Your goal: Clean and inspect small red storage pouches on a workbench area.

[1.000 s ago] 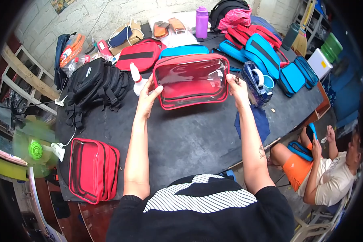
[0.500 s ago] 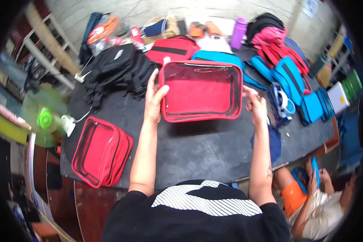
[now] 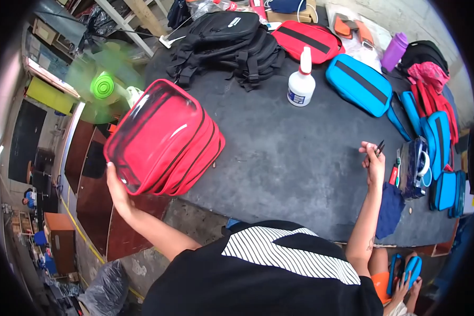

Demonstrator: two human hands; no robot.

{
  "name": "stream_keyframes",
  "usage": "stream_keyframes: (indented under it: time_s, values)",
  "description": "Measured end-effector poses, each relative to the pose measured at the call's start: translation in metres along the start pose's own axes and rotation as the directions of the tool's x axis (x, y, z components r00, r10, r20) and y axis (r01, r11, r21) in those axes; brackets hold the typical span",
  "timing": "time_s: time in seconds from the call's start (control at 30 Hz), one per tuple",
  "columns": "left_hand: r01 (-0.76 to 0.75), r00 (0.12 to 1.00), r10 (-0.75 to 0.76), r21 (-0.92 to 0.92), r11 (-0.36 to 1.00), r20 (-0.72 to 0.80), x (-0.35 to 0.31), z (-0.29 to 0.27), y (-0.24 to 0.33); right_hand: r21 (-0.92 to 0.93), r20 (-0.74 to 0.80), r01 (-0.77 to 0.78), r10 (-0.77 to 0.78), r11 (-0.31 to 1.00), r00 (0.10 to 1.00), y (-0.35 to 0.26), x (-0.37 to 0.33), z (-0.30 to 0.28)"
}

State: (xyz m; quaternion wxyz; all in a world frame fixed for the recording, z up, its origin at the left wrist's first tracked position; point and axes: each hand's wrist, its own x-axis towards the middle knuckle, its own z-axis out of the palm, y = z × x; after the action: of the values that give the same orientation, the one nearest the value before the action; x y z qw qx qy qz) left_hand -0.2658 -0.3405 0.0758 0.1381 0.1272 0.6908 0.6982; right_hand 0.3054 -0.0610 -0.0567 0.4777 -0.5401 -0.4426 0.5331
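Observation:
A red bag with a clear plastic top (image 3: 160, 134) lies on other red zippered bags (image 3: 197, 158), stacked at the table's left edge. My left hand (image 3: 117, 190) grips its near left corner, the thumb along the edge and the other fingers mostly hidden. Over the right part of the table, my right hand (image 3: 374, 164) is closed around small dark thread snips (image 3: 380, 148), whose points stick up past the fingers. Next to that hand are a navy cloth (image 3: 389, 210) and a red-handled tool (image 3: 394, 174).
A white spray bottle (image 3: 302, 84) stands mid-table. Beyond are a black backpack (image 3: 226, 45), a red pouch (image 3: 308, 42), a blue pouch (image 3: 359, 84) and a purple bottle (image 3: 395, 51). A green fan (image 3: 101, 85) spins at left. Another person's hands (image 3: 403, 289) hold a blue pouch at lower right.
My left hand has carried the red bag leftward onto the other red bags. My right hand has come away from it. The view has turned left, and the spray bottle now shows.

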Motion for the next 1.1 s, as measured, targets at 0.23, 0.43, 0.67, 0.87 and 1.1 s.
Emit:
stream_keyframes:
  time_s: [0.23, 0.43, 0.67, 0.87, 1.1]
  values:
    - [-0.335, 0.927, 0.370, 0.310, 0.890, -0.061, 0.016, -0.014, -0.014, -0.274, -0.065, 0.040, -0.060, 0.961, 0.996, -0.011, -0.009, -0.003]
    - [-0.927, 0.375, 0.874, -0.096, 0.364, -0.308, -0.083, 0.152, 0.045, -0.273, -0.176, 0.036, -0.087, 0.961, 0.981, -0.004, 0.005, -0.008]
    - [-0.616, 0.247, 0.372, -0.151, 0.773, 0.895, -0.193, 0.365, -0.106, -0.085, -0.042, 0.144, -0.148, 0.986, 0.988, -0.039, 0.078, 0.010]
    - [-0.916, -0.072, 0.255, -0.165, 0.365, 0.964, -0.237, 0.393, -0.178, -0.451, -0.264, 0.435, -0.581, 0.780, 0.770, -0.081, 0.196, -0.082]
    - [-0.918, -0.034, 0.190, -0.106, 0.383, 0.981, -0.231, 0.394, -0.167, -0.785, -0.448, 0.079, -0.651, 0.614, 0.613, -0.144, 0.263, -0.207]
